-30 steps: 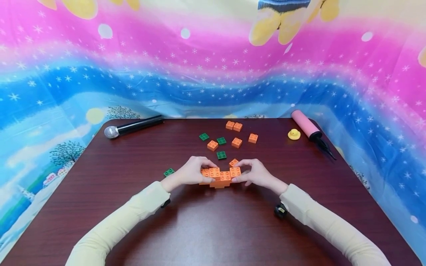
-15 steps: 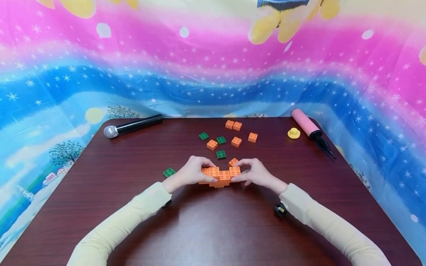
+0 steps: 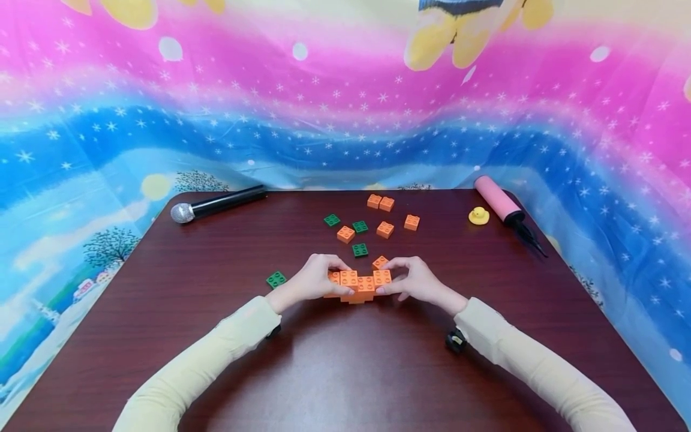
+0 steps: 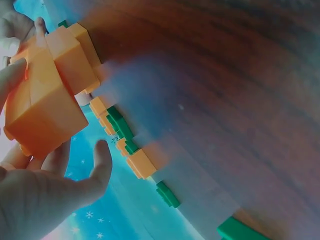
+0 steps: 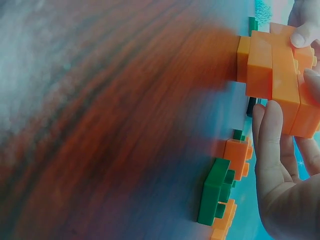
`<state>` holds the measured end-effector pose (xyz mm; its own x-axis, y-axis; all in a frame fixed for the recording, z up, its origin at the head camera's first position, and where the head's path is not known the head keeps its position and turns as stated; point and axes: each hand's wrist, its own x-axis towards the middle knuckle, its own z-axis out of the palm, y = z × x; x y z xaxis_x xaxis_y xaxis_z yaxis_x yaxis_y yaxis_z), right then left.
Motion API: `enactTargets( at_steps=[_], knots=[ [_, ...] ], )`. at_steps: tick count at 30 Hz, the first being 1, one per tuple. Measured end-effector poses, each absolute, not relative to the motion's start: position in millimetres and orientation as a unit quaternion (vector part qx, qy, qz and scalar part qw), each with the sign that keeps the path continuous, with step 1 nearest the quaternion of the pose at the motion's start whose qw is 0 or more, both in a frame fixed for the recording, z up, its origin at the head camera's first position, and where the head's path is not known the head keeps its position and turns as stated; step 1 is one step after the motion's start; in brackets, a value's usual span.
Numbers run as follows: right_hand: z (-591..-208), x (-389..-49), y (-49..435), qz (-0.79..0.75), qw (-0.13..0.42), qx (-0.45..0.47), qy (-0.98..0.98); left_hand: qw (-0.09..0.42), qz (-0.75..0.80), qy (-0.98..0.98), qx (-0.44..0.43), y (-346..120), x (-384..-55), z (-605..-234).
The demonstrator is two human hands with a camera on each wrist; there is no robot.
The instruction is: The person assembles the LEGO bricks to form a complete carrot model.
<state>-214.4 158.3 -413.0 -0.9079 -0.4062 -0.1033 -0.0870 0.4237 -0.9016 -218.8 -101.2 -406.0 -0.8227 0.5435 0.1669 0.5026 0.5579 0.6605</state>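
The orange brick structure [image 3: 364,289] is held near the middle of the dark table [image 3: 351,372], the left hand [image 3: 313,277] gripping its left end, the right hand [image 3: 418,281] pinching its right. Loose orange bricks [image 3: 346,234] and green bricks [image 3: 360,250] lie near and beyond it; farther out, a microphone [image 3: 221,204], yellow duck [image 3: 478,216] and pink pump [image 3: 496,199].

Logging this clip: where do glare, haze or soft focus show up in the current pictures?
Head view: pale glare on the near part of the table, yet the held orange bricks show readable studs; left wrist view: the table looks soft, with hazy bluish and orange sheens; right wrist view: the table's grain is blurred, with pale glare toward the upper left, while the held orange bricks look crisper.
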Motion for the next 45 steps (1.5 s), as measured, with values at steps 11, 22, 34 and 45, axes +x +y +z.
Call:
enactTargets(
  at_steps=[11,22,34,45],
  knots=[
    [-409.6,-212.6,158.6,-0.522,0.155,-0.157,0.824,0.004,0.383,0.868,0.316,-102.5,-217.8,-408.7],
    [-410.4,-212.9,160.3,-0.518,0.158,-0.158,0.826,0.038,0.377,0.876,0.299,-99.1,-217.8,-404.9],
    [-410.5,-211.0,158.5,-0.518,0.159,-0.158,0.825,0.025,0.352,0.884,0.307,-99.8,-215.4,-406.9],
    [-409.1,-215.2,158.6,-0.501,0.145,-0.173,0.835,0.019,0.31,0.899,0.307,-98.5,-215.4,-402.6]
  ],
)
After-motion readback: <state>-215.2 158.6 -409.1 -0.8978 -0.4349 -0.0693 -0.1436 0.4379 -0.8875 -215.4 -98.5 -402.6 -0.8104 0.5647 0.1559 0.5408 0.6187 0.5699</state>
